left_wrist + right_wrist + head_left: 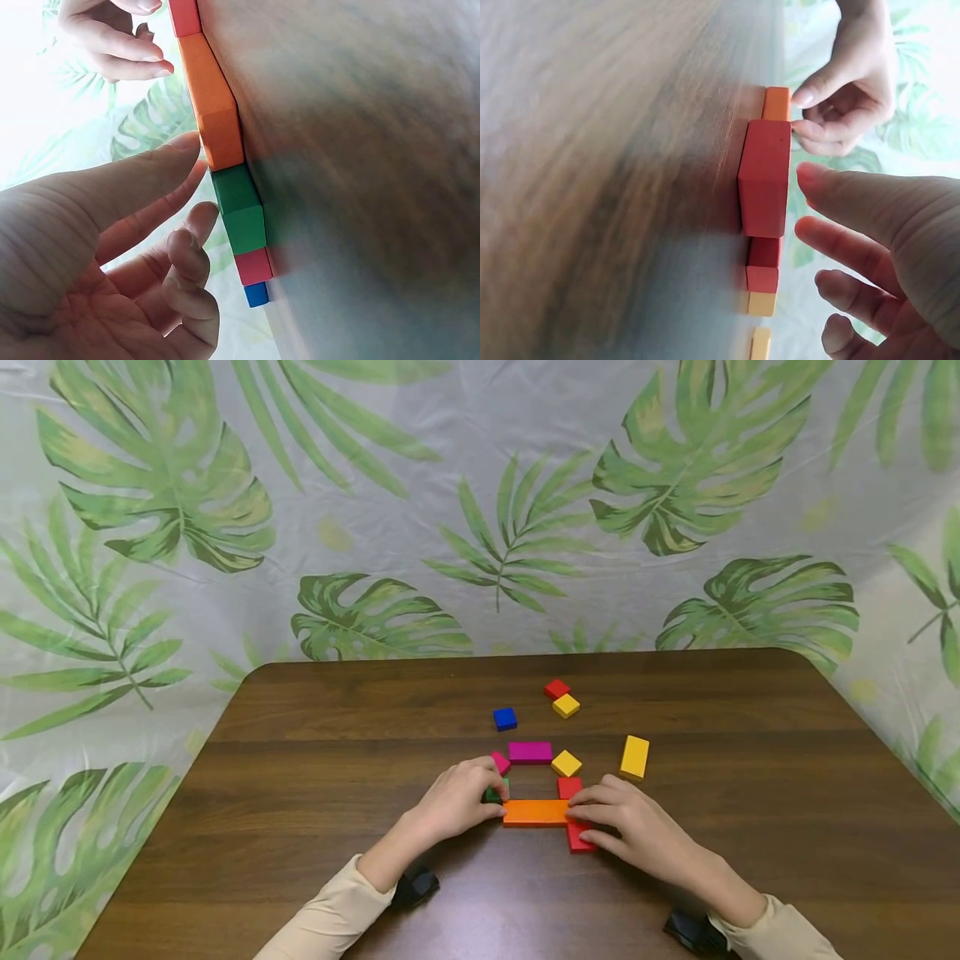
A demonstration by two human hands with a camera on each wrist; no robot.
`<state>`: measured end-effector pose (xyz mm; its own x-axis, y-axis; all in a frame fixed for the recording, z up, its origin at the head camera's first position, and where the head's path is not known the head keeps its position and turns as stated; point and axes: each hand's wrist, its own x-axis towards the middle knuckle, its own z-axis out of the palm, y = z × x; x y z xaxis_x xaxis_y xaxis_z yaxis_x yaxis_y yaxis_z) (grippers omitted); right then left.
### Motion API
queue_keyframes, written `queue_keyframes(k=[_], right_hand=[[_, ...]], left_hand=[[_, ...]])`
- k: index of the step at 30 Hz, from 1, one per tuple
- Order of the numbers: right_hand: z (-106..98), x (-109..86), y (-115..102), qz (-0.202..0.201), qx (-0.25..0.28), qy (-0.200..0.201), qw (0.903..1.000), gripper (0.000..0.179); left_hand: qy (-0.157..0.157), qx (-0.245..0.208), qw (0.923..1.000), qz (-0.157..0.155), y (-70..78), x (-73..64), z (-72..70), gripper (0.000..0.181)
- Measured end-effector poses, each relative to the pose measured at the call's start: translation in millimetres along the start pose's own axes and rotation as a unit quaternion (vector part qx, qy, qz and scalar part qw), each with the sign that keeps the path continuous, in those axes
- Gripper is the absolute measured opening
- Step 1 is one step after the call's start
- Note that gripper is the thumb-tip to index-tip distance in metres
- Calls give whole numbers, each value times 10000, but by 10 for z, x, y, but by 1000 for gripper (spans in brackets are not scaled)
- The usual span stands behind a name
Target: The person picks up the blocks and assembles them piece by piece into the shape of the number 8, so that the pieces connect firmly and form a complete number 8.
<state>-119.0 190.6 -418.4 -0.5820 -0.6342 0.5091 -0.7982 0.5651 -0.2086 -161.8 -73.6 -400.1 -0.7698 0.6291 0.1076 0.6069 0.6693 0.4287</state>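
Observation:
A long orange block [536, 812] lies crosswise near the table's middle. My left hand [459, 799] is at its left end, the thumb at the orange block's upper edge and the other fingers loosely bent near a green block [244, 214]. Over the right end hovers my right hand [633, 822], fingers spread and relaxed; in the right wrist view its fingertips stand apart from a red block [765, 180]. Another red block [569, 787] sits behind the orange one. A pink block [501, 763] is partly hidden by my left hand.
Farther back lie a purple block [530, 752], a blue block [505, 719], a yellow block [566, 764] and a small red block [557, 688] touching another yellow block [566, 706]. A larger yellow block [634, 757] lies to the right. A leaf-patterned cloth [525, 635] hangs behind the wooden table [300, 793].

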Motion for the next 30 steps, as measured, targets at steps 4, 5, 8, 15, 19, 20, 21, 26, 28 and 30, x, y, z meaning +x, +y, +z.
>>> queue_keyframes(k=[4,5,8,15,19,20,21,26,28,30], right_hand=[[12,24,27,-90,-43,65,9999,29],[13,31,36,-93,-56,76,9999,29],[11,59,76,-13,-105,51,9999,29],[-14,166,243,175,-290,87,9994,29],[-47,252,359,307,-343,146,9988,29],[-54,275,389,348,-365,144,9986,28],[-61,298,419,378,-385,155,9984,28],[-66,409,565,520,-519,163,9972,25],[-61,448,616,609,-549,132,9965,24],[-53,484,659,754,-551,54,9956,23]], left_hand=[[11,27,10000,-16,-14,-4,-4,9],[11,31,10000,-19,-18,-6,-4,9],[12,32,10000,-33,-23,-11,-5,9],[-51,16,10000,-69,-22,-11,2,9],[-88,4,9999,-100,-15,-5,5,9],[-95,-3,9999,-104,-13,-3,5,9],[-100,-10,9999,-110,-13,-3,5,9],[-116,24,9998,-137,-12,3,1,8],[-109,62,9998,-132,-15,7,-1,8],[-91,61,9999,-118,-19,10,-2,8]])
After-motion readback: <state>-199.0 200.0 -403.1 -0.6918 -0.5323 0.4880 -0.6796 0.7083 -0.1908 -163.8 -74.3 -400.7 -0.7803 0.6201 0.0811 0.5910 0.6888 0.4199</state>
